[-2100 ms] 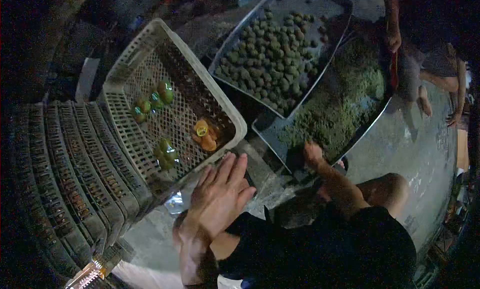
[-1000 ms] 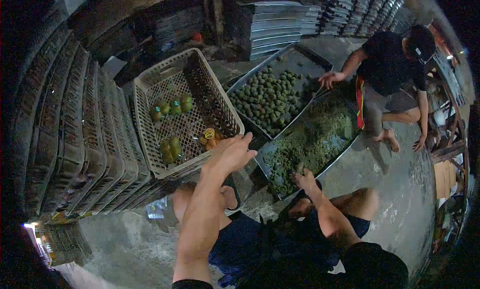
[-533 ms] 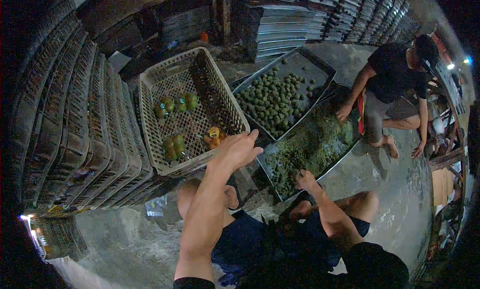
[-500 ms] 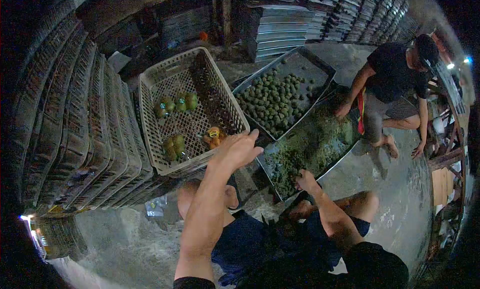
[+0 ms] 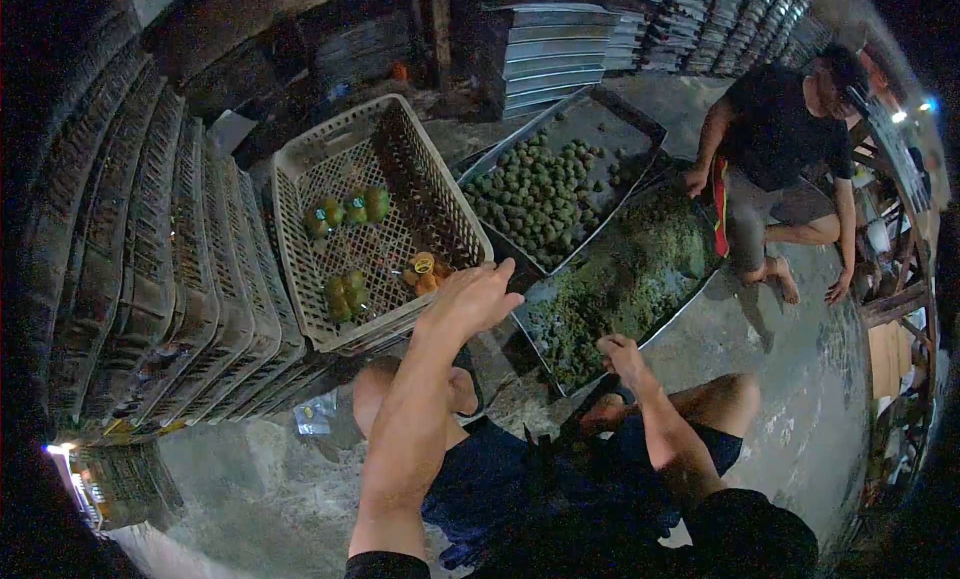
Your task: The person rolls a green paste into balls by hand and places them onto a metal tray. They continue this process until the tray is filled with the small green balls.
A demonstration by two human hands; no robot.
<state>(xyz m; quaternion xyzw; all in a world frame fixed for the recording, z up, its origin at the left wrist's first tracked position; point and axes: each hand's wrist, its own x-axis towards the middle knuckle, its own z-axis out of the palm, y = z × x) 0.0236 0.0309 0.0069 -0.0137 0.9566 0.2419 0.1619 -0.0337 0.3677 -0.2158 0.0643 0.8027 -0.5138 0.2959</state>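
My left hand (image 5: pixel 470 301) is held out beside the near right corner of a plastic crate (image 5: pixel 340 341), fingers stretched and thumb apart, holding nothing visible. My right hand (image 5: pixel 622 357) is closed at the near edge of a metal tray (image 5: pixel 548 364) spread with crumbly green material (image 5: pixel 620 279). Whatever its curled fingers grip is too small to make out. Inside the crate lie several bundles of greenish round pieces (image 5: pixel 346 295), some with small labels. Orange-brown pieces (image 5: pixel 428 279) with a yellow ring-shaped item (image 5: pixel 424 265) lie near my left hand.
A second tray (image 5: pixel 640 139) holds many green balls (image 5: pixel 540 194). Tall stacks of crates (image 5: pixel 150 249) line the left; stacked metal trays (image 5: pixel 555 59) stand behind. A co-worker (image 5: pixel 785 139) sits at the right, one hand by the green material. A plastic packet (image 5: pixel 316 415) lies on the floor.
My right hand has shifted slightly, still closed. My left hand keeps its pose. The co-worker's hand has drawn back from the green material, and the whole view has moved a little.
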